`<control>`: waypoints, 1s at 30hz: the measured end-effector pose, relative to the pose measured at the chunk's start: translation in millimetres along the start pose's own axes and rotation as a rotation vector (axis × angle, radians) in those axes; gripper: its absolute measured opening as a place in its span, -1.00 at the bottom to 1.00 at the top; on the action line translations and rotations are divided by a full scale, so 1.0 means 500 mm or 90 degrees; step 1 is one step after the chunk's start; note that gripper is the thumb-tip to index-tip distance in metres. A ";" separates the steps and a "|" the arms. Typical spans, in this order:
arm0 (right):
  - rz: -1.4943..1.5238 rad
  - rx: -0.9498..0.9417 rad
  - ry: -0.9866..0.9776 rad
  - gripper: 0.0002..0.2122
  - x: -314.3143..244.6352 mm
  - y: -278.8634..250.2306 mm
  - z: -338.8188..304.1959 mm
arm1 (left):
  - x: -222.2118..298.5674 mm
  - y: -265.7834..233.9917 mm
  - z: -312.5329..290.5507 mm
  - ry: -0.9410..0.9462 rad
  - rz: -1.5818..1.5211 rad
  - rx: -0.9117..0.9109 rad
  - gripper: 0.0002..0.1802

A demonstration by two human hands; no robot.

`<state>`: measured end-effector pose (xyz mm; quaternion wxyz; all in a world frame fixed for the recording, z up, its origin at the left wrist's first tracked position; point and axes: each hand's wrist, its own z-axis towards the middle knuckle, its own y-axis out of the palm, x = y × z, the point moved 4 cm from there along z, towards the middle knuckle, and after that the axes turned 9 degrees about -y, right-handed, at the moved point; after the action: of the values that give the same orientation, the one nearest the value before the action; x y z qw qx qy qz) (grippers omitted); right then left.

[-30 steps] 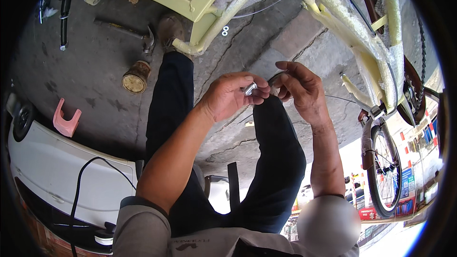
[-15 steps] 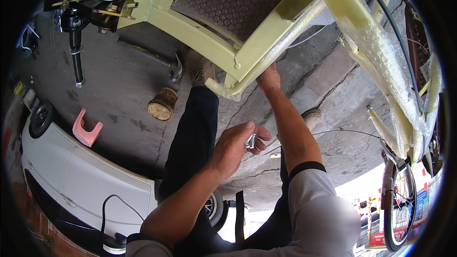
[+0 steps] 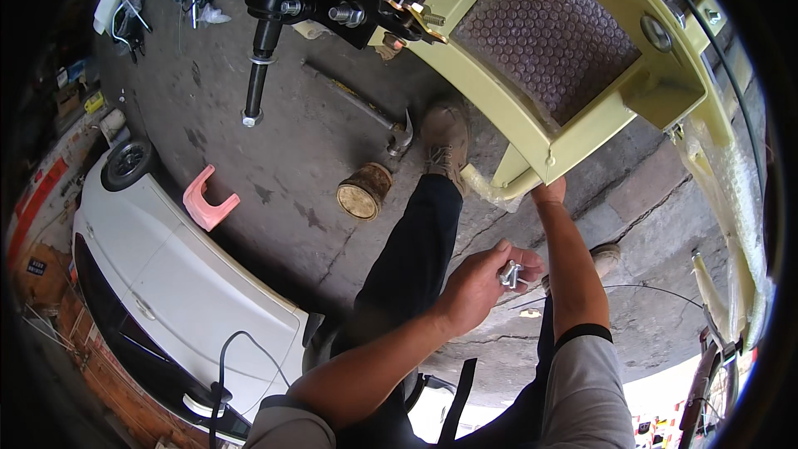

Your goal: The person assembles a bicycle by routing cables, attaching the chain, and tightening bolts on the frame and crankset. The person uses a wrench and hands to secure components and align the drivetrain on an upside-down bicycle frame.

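Several silvery bolts lie in the curled fingers of my left hand, which is held palm up below the corner of a pale yellow-green metal frame. My right hand reaches under that corner, close to or touching it. Its fingers are hidden behind the metal, so what they hold does not show. Bubble wrap fills the frame's openings. At the frame's upper left is a black bracket assembly with bolts and nuts, and a black rod extends down from it.
On the concrete floor lie a hammer, a rusty can and a pink U-shaped piece. A white car stands at the left. Wrapped tubes and a dark cable run along the right. My shoe is beside the frame.
My view has turned, so the frame, the floor items and both hands appear farther right. The left hand's fingers have loosened a little, showing more of the bolts. The right hand stays under the frame corner.
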<state>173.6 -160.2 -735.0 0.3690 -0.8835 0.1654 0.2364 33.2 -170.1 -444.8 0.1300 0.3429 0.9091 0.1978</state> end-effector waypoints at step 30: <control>-0.284 -0.084 -0.174 -0.86 0.011 0.023 -0.016 | 0.030 -0.040 0.006 0.041 -0.060 0.059 -0.52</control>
<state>175.3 -174.2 -739.6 0.3724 -0.8801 -0.1006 0.2769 11.9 -172.8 -457.7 0.0936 0.2990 0.9360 0.1606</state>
